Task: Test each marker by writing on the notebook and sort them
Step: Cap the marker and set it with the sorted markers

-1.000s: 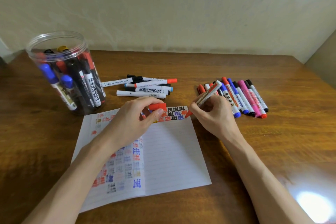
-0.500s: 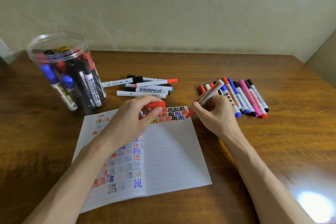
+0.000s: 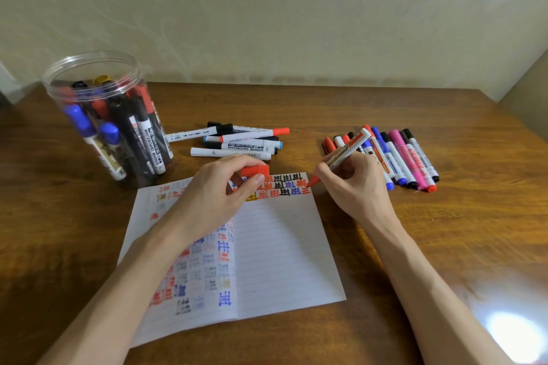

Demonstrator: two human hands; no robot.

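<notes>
the left hand [image 3: 219,195] and its forearm lie over the notebook [image 3: 281,246], hiding part of the top rows of marks and much of the left page; the marks that show there are too blurred to read. the hand also covers part of the red cap [image 3: 255,170] it pinches. the right hand [image 3: 355,187], gripping the red marker [image 3: 347,154], hides the near ends of some markers in the right-hand row [image 3: 409,157]. markers in the jar [image 3: 63,92] overlap, so their number cannot be told. both forearms and the desk [image 3: 444,231] run off the bottom edge; glare [image 3: 510,332] washes out the near right corner.
</notes>
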